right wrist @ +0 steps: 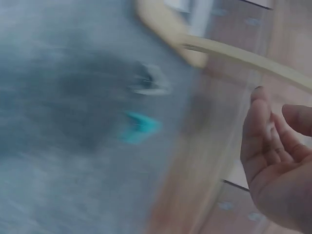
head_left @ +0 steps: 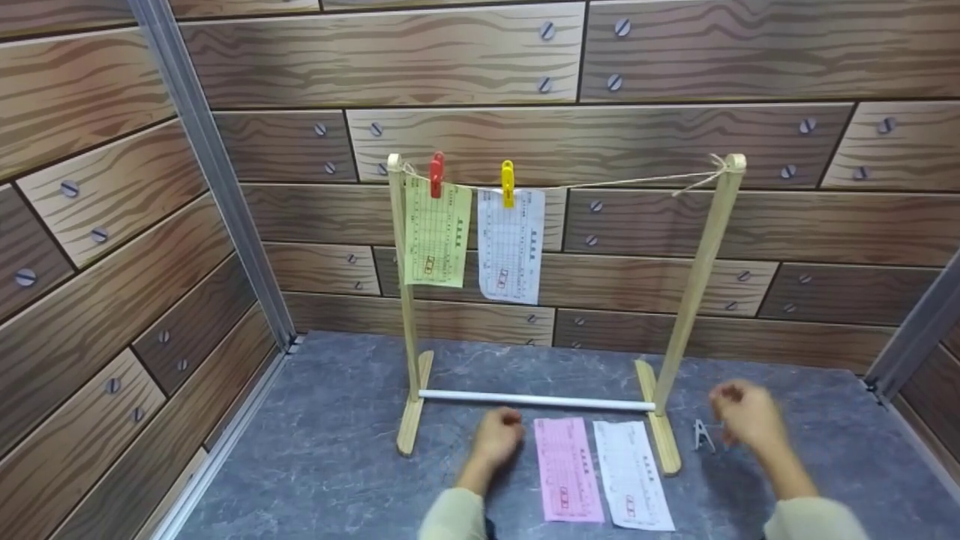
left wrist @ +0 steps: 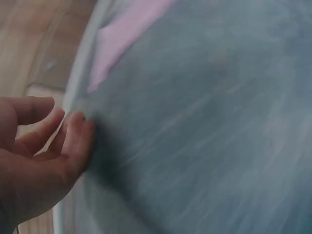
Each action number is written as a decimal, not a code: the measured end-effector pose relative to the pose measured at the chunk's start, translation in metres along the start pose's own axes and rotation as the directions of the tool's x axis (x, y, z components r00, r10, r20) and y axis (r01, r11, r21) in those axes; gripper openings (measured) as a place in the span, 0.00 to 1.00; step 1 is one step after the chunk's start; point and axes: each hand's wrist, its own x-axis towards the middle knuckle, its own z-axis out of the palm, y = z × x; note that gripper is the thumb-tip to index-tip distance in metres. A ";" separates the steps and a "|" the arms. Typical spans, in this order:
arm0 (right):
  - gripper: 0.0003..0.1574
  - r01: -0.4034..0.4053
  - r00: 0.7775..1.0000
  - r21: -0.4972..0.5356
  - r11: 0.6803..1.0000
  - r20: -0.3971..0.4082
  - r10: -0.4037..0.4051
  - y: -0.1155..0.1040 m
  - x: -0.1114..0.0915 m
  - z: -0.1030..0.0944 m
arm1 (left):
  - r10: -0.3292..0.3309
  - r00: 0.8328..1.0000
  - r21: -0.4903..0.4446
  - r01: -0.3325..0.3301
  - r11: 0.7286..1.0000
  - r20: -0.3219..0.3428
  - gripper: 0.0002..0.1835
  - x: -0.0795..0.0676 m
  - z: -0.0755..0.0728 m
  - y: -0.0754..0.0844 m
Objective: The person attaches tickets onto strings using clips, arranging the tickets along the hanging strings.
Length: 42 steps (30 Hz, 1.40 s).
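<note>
My left hand (head_left: pixel 498 439) hovers over the table, left of a pink printed slip (head_left: pixel 568 470); its fingers are loosely bent and hold nothing. Beside the pink slip lies a white slip (head_left: pixel 634 475). On the right, my right hand (head_left: pixel 750 416) is raised near a grey clothespin (head_left: pixel 703 435), its fingers relaxed with nothing between them. A teal clothespin (right wrist: pixel 139 127) lies close to the grey one in the right wrist view; in the head view my right hand mostly hides it. Both wrist views are blurred.
A wooden stand with two posts (head_left: pixel 699 281) carries a string (head_left: pixel 637 181). From it hang a green slip (head_left: pixel 437 244) under a red clothespin (head_left: pixel 436 175) and another white slip (head_left: pixel 511 251) under a yellow clothespin (head_left: pixel 508 183). A white rod (head_left: pixel 536 401) joins the stand's feet.
</note>
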 end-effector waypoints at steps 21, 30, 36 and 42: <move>0.38 -0.179 0.978 -0.277 0.944 0.055 0.202 0.063 -0.011 0.042 | 0.065 0.997 0.428 -0.077 0.901 0.043 0.13 -0.010 0.028 -0.002; 0.28 -0.187 0.982 -0.197 0.962 -0.022 0.186 0.070 -0.016 0.043 | 0.108 0.991 0.296 -0.126 0.947 0.077 0.16 -0.008 0.018 -0.014; 0.31 -0.238 0.971 0.097 0.966 -0.012 0.241 0.076 -0.021 0.039 | 0.153 0.984 0.198 -0.168 0.966 0.090 0.21 -0.010 0.014 -0.017; 0.32 -0.180 0.977 0.216 0.960 -0.072 0.200 0.071 -0.030 0.036 | 0.138 0.986 0.144 -0.151 0.978 0.096 0.35 -0.013 0.014 -0.018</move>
